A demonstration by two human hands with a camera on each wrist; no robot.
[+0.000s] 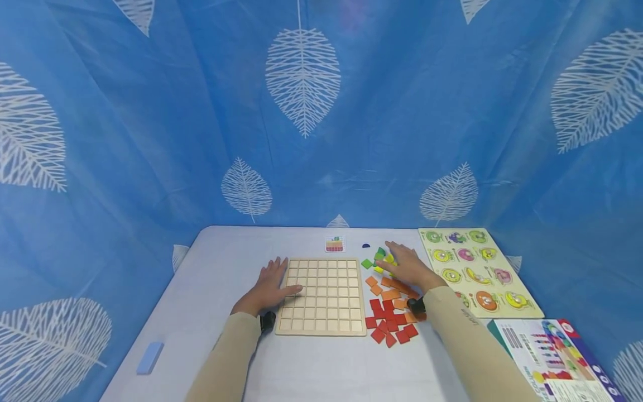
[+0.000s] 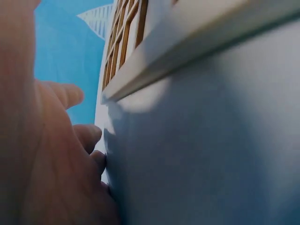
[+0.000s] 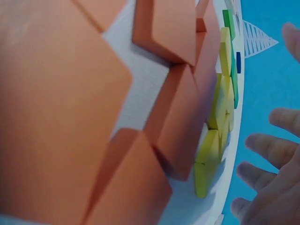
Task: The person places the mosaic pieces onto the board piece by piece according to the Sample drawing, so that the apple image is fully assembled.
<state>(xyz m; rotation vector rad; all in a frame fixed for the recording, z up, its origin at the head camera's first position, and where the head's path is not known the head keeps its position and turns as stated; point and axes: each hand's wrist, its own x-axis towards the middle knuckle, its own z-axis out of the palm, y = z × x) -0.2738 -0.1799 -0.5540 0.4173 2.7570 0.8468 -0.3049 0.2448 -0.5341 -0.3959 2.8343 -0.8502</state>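
Note:
My left hand lies at the left edge of the wooden grid board, its fingers extended and the thumb reaching over the rim. In the left wrist view the hand holds nothing beside the board's edge. Over the yellow and green pieces, my right hand spreads its fingers without gripping any. Orange blocks and yellow blocks lie near that hand in the right wrist view. Red blocks sit in a loose group right of the board. The board's cells hold no pieces.
A small picture card and a dark blue half-round piece lie beyond the board. At right are a fruit puzzle board and a printed box. A light blue block rests at the table's left.

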